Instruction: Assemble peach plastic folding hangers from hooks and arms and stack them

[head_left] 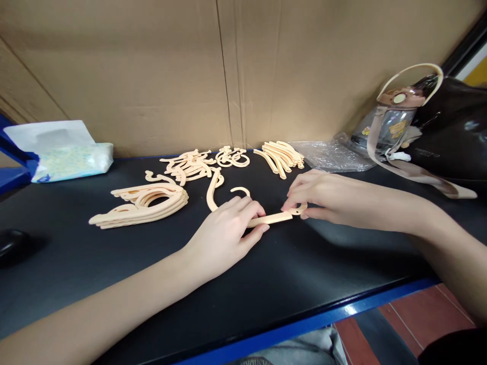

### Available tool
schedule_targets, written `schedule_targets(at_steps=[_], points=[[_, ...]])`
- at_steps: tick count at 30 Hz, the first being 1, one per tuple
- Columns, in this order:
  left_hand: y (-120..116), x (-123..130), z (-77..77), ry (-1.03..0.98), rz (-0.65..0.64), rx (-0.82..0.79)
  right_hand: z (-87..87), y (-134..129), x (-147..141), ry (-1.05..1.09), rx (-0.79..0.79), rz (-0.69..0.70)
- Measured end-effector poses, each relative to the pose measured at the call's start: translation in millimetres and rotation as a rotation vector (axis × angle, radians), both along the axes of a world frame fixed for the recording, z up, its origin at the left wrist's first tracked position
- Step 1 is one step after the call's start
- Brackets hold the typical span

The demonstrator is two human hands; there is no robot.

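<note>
My left hand [230, 228] is closed with thumb and fingers around a cream plastic hanger arm [276, 218], which lies level just above the black table. At the arm's right end, my right hand [325, 195] pinches a small curved cream end piece [298, 210]. The piece touches the arm; whether they are joined I cannot tell. Beyond my left fingers a cream hook [240, 190] shows, its lower part hidden. Another curved hanger arm [211, 191] lies behind that hand. To the left is a stack of folded cream hangers [152, 203].
At the back lie loose hanger parts [192, 165], several hooks [232, 157] and a pile of straight arms [281, 156]. A tissue pack [72, 159] and mouse [13, 246] are left. Right stand clear plastic bags [335, 154], a strapped bottle [395, 124] and a black bag [452, 132].
</note>
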State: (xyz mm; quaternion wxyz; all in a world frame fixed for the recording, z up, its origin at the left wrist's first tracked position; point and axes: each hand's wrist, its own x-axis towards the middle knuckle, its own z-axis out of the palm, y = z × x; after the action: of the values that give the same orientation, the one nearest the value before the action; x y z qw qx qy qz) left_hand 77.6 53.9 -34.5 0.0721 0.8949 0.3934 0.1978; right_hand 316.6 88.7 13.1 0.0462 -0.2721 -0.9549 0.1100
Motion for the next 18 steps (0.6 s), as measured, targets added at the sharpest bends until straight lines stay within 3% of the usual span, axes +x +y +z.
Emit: schedule_targets(at_steps=[7,12,18], points=[[-0.5,0.3,-1.0,0.049,0.015,0.065,-4.8,3.3,-2.7,0.007,0.016,0.012],[-0.1,-0.8,-3.5,-0.013,0.08,0.023,-2.6,1.0,-6.9,0.02,-0.089,-0.002],[2.1,-1.3,-5.5,-0.097,0.105,-0.017,-4.7,2.8,-9.4,0.051,-0.101,0.008]])
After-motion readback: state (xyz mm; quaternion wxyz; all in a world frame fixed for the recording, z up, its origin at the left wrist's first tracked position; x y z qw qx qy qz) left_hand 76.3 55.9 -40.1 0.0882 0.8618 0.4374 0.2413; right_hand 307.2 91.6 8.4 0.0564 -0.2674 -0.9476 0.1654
